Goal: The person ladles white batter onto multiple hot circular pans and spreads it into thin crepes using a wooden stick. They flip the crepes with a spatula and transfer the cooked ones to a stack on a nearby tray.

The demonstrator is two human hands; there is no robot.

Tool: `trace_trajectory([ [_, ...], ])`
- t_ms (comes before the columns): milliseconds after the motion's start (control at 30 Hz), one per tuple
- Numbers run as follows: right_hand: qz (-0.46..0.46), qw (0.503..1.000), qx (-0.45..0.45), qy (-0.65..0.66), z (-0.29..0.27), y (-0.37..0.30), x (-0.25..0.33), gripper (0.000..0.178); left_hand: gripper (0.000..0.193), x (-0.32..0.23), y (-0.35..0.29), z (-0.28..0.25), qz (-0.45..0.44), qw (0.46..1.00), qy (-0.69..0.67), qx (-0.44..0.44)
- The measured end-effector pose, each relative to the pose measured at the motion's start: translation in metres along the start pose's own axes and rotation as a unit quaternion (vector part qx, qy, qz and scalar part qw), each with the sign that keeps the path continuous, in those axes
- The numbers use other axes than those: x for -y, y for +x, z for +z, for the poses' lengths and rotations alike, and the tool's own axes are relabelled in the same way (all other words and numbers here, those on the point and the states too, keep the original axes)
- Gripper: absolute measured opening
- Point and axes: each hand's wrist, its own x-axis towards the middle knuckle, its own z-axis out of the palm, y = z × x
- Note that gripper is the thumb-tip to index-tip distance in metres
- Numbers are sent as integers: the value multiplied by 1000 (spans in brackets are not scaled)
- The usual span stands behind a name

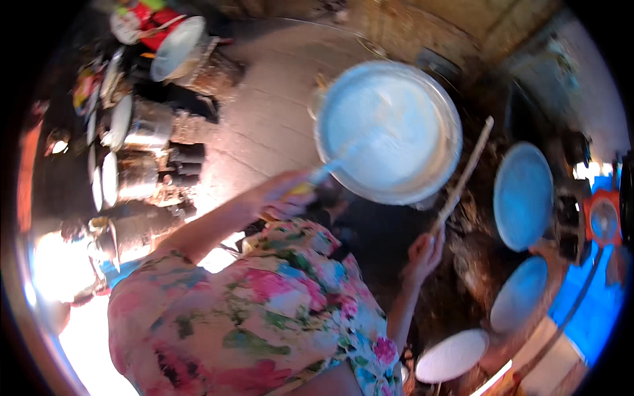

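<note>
A large round metal pot (454,142) stands in front of me, holding a white, milky liquid (389,125). Closed around a pale long-handled stirrer (325,171), my left hand (290,195) is at the pot's near left side. The stirrer reaches over the rim toward the liquid; its far end is blurred, so its kind is unclear. Something yellow shows at the grip. My right hand (426,252) grips the lower end of a long wooden stick (467,170), which slants up to the right beside the pot, apart from it.
To the right stand several wide round pans (523,197), with a white one (452,356) at lower right. Charred wood (472,264) lies beside my right hand. Metal pots (146,125) line the left. At the far left, a person in red (155,23) works at another wide pan (178,49).
</note>
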Motion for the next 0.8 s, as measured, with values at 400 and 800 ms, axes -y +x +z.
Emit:
trace_trajectory([
  [400, 29, 999, -31, -28, -11, -12, 20, 45, 40, -38, 33, -28, -8, 988, 99, -117],
  [800, 104, 978, -60, 169, -105, -27, 21, 46, 40, 12, 103, -38, -86, 987, -79, -110],
])
